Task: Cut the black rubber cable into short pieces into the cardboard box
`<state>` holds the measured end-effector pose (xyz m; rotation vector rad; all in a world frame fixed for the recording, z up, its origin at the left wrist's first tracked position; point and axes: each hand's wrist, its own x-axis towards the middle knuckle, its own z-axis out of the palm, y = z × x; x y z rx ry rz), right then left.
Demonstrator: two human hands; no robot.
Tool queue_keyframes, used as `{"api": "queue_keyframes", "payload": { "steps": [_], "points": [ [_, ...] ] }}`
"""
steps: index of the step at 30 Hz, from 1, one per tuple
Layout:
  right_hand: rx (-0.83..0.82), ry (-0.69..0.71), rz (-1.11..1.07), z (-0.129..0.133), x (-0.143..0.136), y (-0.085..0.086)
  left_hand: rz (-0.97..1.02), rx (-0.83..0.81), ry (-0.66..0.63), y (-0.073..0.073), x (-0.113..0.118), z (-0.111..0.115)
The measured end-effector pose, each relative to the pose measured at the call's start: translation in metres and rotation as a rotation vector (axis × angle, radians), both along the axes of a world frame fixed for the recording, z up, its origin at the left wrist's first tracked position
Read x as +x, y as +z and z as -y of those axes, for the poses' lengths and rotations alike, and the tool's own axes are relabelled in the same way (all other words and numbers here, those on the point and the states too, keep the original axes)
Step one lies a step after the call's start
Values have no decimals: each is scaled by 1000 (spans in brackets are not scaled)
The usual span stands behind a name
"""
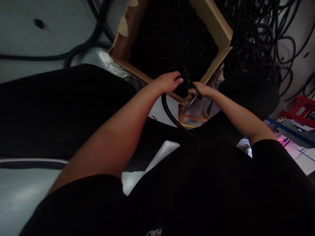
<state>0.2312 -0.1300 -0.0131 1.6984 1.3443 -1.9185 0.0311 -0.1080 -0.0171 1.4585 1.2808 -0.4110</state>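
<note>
My left hand (169, 82) is closed on a black hose (168, 111), which curves down from it toward my lap. To its right, my right hand (200, 90) grips black-handled scissors (197, 91), whose blades point up and left near the hose end. Both hands are over the near corner of a cardboard box (223, 34). Inside the box lies a heap of small black pieces (174, 39). Whether the blades touch the hose is too dark to tell.
Coiled black hoses (261, 42) are piled right of the box. Another hose (36, 58) runs across the floor at left. A wooden stool (194, 118) is below the box's near corner. A red plastic object (300, 109) is at far right.
</note>
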Motion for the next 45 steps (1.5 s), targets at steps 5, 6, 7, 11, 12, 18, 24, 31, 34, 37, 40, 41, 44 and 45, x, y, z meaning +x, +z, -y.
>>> {"api": "queue_keyframes", "payload": {
  "steps": [5,6,7,11,12,18,24,31,34,37,40,41,44,45],
  "points": [
    [-20,-18,53,2,2,0,51,52,38,-10,-3,1],
    [-22,-23,74,1,2,0,48,57,48,-11,-4,2],
    [-17,-28,96,1,2,1,35,55,57,-10,-4,1],
    [32,-63,166,-1,0,3,-68,19,111,-4,-2,-1],
    [39,-70,178,-2,0,4,-87,12,128,-2,-2,-2],
    [32,-92,199,-1,3,2,-79,4,155,5,-2,-7],
    [23,-120,175,4,6,-8,-109,-10,141,3,-2,-7],
    [-103,-121,10,9,-4,-5,-99,8,111,-1,-4,-4],
    [-64,-84,-13,8,-4,-5,-66,10,87,-1,-3,-2],
    [-57,-83,-26,6,-1,-8,-19,11,66,-2,-2,-1],
    [-64,-74,-5,6,0,-8,12,4,55,-4,-3,-1],
    [-71,-80,9,6,0,-7,18,9,56,-5,-3,-1],
    [-66,-123,67,5,0,-2,22,47,63,-6,-3,-2],
    [-51,-132,90,4,0,0,13,56,63,-6,-3,-3]
  ]
}}
